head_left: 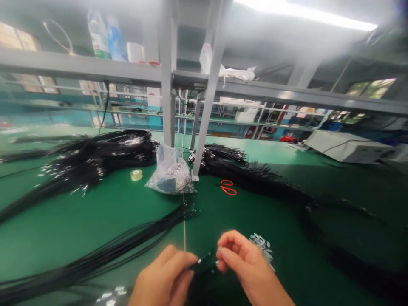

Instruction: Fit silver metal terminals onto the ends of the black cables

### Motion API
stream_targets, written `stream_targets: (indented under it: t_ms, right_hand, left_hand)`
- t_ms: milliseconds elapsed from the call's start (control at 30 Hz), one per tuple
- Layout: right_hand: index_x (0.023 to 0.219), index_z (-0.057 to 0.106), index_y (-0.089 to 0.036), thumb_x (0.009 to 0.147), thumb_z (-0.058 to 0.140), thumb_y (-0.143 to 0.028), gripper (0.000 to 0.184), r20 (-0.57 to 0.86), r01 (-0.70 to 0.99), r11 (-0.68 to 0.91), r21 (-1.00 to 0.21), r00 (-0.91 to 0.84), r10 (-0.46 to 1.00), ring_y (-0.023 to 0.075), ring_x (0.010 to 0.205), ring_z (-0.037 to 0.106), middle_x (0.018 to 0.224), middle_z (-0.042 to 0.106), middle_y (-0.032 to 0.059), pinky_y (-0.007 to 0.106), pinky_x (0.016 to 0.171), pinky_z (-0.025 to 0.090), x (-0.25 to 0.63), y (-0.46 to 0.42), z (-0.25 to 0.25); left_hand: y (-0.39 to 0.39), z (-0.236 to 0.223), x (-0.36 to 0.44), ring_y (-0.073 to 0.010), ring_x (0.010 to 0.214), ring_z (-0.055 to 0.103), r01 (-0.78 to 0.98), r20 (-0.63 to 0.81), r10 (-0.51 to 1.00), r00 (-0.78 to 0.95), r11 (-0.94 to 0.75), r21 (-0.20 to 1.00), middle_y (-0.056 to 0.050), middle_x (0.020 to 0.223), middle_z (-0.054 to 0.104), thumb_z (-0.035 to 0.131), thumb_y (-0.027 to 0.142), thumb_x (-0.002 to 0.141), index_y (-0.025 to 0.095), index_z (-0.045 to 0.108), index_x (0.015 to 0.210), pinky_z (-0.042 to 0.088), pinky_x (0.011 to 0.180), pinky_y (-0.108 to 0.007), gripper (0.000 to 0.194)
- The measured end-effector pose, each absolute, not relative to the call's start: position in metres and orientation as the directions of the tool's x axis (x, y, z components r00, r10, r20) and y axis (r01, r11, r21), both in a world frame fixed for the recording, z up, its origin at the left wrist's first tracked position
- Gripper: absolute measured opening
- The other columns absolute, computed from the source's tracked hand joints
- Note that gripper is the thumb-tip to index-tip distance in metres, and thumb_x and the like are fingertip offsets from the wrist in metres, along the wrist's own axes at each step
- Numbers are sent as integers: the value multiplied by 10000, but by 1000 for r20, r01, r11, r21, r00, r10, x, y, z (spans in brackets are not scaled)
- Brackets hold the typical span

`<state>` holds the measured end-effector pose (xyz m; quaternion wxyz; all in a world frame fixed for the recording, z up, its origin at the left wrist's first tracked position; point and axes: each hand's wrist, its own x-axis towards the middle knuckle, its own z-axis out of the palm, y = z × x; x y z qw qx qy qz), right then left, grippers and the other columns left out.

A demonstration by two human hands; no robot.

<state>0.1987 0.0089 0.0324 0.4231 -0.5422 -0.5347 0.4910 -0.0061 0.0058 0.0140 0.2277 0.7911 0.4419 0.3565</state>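
Observation:
My left hand (165, 278) is at the bottom centre, fingers pinched on the end of a thin black cable (204, 258) that has a small metal tip. Just to its right, my right hand (244, 263) is curled, fingertips pinched near the same cable end; what it holds is too small to name. A little heap of small silver metal clips (263, 245) lies on the green mat right beside my right hand. A bundle of black cables (105, 253) runs from my hands out to the left.
Large bundles of black cables (95, 155) lie at back left and another bundle of cables (261, 176) at back right. A clear plastic bag of parts (170, 174), a tape roll (136, 174), red-handled scissors (228, 187), grey shelf posts (204, 106) and a white box (347, 146) stand beyond.

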Motion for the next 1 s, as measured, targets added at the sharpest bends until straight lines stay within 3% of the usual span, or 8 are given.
stream_targets:
  t_ms: [100, 200, 333, 533, 800, 1000]
  right_hand:
    - [839, 585, -172, 770, 636, -256, 119, -149, -198, -160, -967, -69, 986, 116, 641, 536, 721, 586, -4, 243, 645, 425, 182, 0, 30]
    - [804, 606, -163, 724, 711, -283, 179, -176, -321, -206, -925, -121, 977, 107, 607, 526, 680, 586, -6, 231, 607, 412, 177, 0, 24]
    - [811, 614, -162, 727, 717, -346, 227, -135, -242, -164, -956, -131, 982, 111, 598, 525, 631, 572, -16, 231, 601, 405, 179, 1, 21]
    - [780, 631, -170, 781, 624, -316, 147, -52, 158, -37, -987, -94, 994, 137, 659, 540, 682, 567, -7, 251, 643, 413, 179, -4, 32]
    - [779, 594, -145, 722, 676, -311, 194, -204, 52, -198, -979, -220, 954, 117, 573, 564, 607, 576, -18, 231, 580, 434, 157, -2, 27]
    - [840, 557, -156, 676, 721, -393, 332, -218, -115, -238, -964, -165, 962, 120, 543, 576, 652, 585, -18, 244, 552, 446, 150, 2, 23]
  left_hand:
    - [6, 17, -7, -90, 647, 618, 544, 353, 835, 422, -545, 638, 14, 782, 600, 452, 133, 868, 265, 635, 1007, 458, 598, -132, 265]
    - [7, 18, -8, -97, 642, 623, 567, 320, 828, 460, -552, 612, 2, 778, 598, 430, 137, 875, 254, 642, 997, 459, 581, -140, 271]
    - [7, 16, -8, -103, 640, 628, 602, 272, 836, 476, -536, 592, 1, 772, 600, 419, 158, 880, 272, 651, 985, 462, 577, -145, 279]
    - [6, 15, -6, -114, 637, 620, 650, 241, 860, 449, -499, 573, -15, 824, 611, 393, 149, 847, 282, 660, 956, 460, 567, -167, 317]
    - [10, 9, -9, -132, 732, 602, 456, 175, 896, 408, -366, 811, -9, 845, 632, 467, 94, 735, 222, 559, 1071, 468, 681, -209, 371]
    - [13, 22, -18, -142, 753, 582, 431, 94, 914, 395, -275, 860, -6, 836, 630, 483, 80, 735, 197, 561, 1046, 441, 707, -231, 341]
